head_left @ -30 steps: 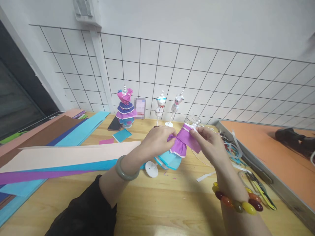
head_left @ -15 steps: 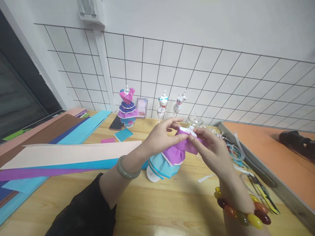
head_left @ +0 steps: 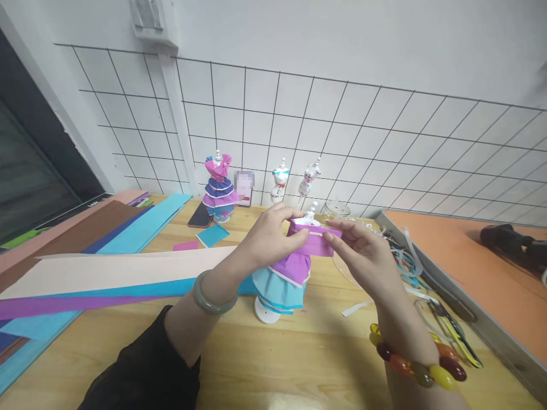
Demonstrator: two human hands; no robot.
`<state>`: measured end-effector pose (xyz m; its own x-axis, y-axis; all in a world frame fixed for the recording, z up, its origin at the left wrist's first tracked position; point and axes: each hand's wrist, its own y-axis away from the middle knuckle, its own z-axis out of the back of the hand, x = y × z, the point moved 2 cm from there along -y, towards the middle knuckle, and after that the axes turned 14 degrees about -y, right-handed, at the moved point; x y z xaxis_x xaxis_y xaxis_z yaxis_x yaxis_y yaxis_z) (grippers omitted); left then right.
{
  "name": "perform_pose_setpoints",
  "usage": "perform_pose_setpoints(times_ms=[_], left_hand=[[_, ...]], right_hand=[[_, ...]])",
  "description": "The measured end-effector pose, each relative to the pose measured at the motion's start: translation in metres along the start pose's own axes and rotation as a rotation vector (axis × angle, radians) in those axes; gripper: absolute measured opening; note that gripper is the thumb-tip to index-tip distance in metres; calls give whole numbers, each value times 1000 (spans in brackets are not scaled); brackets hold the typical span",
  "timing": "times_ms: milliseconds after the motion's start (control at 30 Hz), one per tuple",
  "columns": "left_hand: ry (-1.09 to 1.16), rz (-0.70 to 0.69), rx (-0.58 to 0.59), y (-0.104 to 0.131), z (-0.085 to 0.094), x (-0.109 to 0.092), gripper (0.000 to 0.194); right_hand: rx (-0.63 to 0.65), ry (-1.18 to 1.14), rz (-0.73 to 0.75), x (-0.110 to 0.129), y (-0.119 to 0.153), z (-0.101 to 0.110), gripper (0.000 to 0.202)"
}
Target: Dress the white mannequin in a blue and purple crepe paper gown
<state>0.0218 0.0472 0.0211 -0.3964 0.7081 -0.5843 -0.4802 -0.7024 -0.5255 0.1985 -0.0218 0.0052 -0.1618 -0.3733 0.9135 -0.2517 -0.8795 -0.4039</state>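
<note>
A small white dress form (head_left: 311,215) stands on a round white base (head_left: 267,311). It wears a paper skirt (head_left: 280,287), light blue below with a purple layer trimmed in white above. Across its chest lies a purple paper strip (head_left: 317,244). My left hand (head_left: 271,236) pinches the strip against the left side of the bust, its thumb in front. The strip's free right end is between the thumb and fingers of my right hand (head_left: 363,250). The back of the form is hidden.
Long coloured paper sheets (head_left: 119,273) cover the left of the table. Behind stand a dressed form (head_left: 220,193), a phone (head_left: 200,215) and two white forms, one with a blue band (head_left: 280,181). Yellow-handled scissors (head_left: 457,336) and scraps lie right, beside an orange-surfaced tray (head_left: 470,250).
The dress form has shifted left and stands more upright. The purple strip now lies flatter across its chest, with my right hand farther along toward its end.
</note>
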Motion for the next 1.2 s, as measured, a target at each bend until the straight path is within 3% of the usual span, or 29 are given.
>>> perform_pose_setpoints(times_ms=[167, 333, 567, 700, 867, 1100, 1200], left_hand=[[-32, 21, -5, -1, 2, 2, 21], [-28, 69, -36, 0, 1, 4, 20], [58, 15, -190, 0, 0, -4, 10], [141, 21, -152, 2, -12, -5, 7], [139, 29, -127, 2, -19, -3, 12], [68, -30, -171, -1, -18, -3, 6], [77, -29, -174, -2, -18, 0, 7]], right_hand=[[-30, 39, 41, 6, 3, 0, 22], [44, 127, 191, 12, 9, -3, 11], [40, 137, 363, 24, 17, -6, 3], [-26, 150, 391, 27, 20, -4, 4], [-19, 288, 479, 29, 26, -6, 10], [23, 235, 424, 39, 43, 2, 9], [-111, 209, 333, 36, 50, 18, 6]])
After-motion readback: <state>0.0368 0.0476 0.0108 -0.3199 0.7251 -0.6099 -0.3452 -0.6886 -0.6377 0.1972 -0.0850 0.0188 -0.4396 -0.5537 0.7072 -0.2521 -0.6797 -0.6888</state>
